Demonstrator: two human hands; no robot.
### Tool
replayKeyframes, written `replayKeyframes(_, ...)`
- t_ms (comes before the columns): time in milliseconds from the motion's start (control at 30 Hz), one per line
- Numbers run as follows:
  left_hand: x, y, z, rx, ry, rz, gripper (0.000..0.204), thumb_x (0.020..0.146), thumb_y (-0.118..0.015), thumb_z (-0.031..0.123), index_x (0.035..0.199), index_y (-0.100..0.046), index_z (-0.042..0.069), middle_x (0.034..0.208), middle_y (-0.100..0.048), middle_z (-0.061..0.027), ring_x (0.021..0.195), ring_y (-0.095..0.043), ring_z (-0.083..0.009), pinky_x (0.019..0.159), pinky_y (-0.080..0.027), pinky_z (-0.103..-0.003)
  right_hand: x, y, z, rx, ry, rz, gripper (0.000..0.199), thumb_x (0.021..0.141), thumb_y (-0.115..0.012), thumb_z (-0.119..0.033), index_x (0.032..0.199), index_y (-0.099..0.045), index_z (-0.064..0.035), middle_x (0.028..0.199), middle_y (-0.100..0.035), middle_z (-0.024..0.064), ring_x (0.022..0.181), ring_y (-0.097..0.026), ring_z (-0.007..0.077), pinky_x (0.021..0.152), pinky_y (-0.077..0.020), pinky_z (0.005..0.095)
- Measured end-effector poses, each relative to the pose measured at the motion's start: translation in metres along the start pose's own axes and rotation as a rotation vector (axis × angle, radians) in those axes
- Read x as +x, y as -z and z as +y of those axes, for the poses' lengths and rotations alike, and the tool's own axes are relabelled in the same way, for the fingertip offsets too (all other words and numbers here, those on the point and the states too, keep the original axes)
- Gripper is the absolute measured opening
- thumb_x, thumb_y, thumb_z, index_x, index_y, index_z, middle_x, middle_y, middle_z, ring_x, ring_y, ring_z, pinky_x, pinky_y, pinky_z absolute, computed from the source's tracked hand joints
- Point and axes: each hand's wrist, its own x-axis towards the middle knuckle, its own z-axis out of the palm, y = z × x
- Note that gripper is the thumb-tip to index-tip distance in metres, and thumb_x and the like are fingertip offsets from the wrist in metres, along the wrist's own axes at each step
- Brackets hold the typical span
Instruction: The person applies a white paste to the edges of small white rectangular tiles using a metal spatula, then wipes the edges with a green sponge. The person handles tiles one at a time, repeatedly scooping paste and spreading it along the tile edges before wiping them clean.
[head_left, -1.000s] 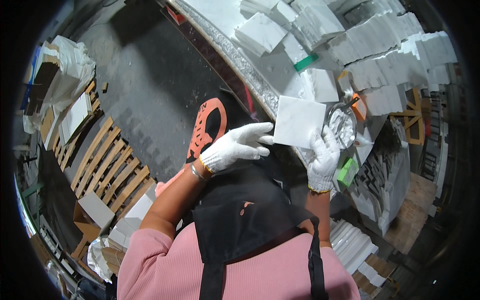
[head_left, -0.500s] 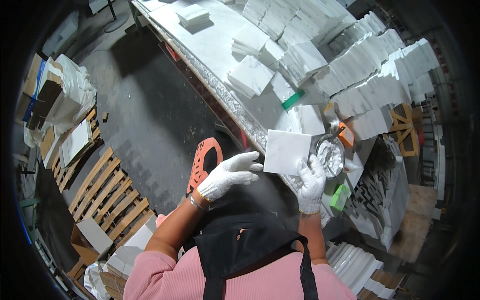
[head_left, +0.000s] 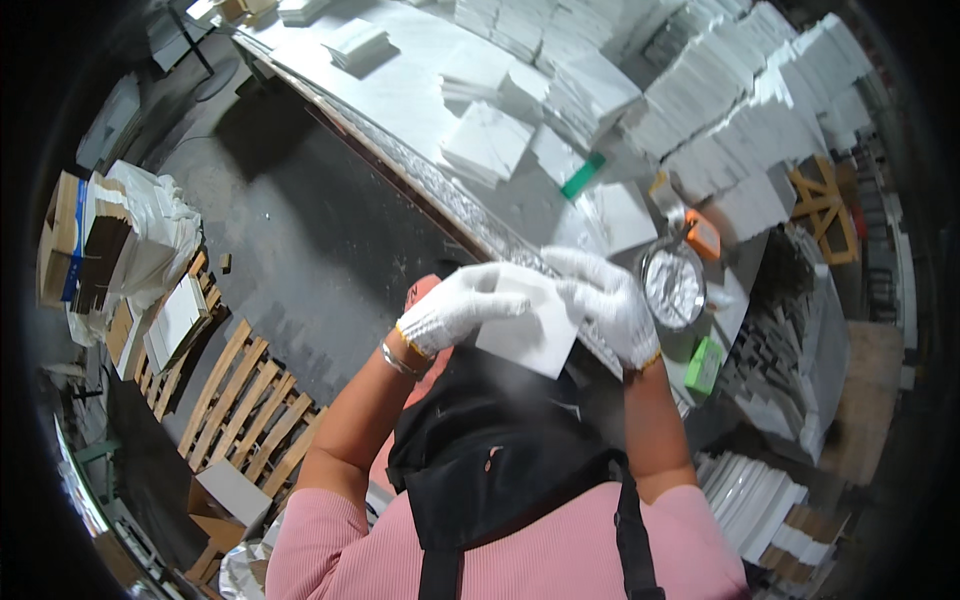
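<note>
A square white tile (head_left: 525, 335) is held tilted in front of my black apron, between both hands. My left hand (head_left: 455, 310), in a white knitted glove, grips its left edge with the thumb laid over the face. At the right edge, my gloved right hand (head_left: 610, 305) is closed on the tile, its fingers angled toward the upper corner. Just right of that hand sits a round bowl (head_left: 674, 290) with white stuff in it. Beyond the hands, a white marble tile (head_left: 618, 218) lies on the bench beside a green block (head_left: 583, 177).
Stacks of marble tiles (head_left: 700, 110) crowd the far right of the bench (head_left: 410, 95). An orange block (head_left: 703, 235) and a green box (head_left: 705, 365) stand near the bowl. Wooden pallets (head_left: 240, 400) and wrapped cartons (head_left: 150, 230) lie on the floor at left.
The tile has come down toward my body and turned. My left hand, apart from it before, now grips its left edge. My right hand has shifted along the tile's right side.
</note>
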Motion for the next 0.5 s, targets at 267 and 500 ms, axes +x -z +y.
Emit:
replayKeyframes(267,0.003,-0.016,-0.02,-0.246,-0.155,0.296,0.038,0.09,-0.068,0.01,0.124,-0.062,-0.006,0.113,-0.07,-0.0125,0.099,-0.068,-0.0191,0.09,-0.054,-0.033,-0.017,-0.01,0.05,0.484,-0.1,0.053,0.051,0.096,-0.066,-0.018,0.141,-0.052,0.0029,0.114,-0.067,0.0093,0.101,-0.063,0.0144,0.089,-0.0513,0.0265)
replayKeyframes(500,0.006,-0.011,-0.039,-0.317,-0.187,0.37,0.032,0.091,-0.065,0.006,0.121,-0.063,-0.005,0.111,-0.07,-0.0104,0.096,-0.068,-0.018,0.088,-0.055,-0.032,-0.071,-0.005,0.085,0.432,-0.296,0.072,0.065,0.086,-0.073,-0.015,0.144,-0.048,0.0029,0.101,-0.07,0.0107,0.078,-0.065,0.0114,0.064,-0.0486,0.0221)
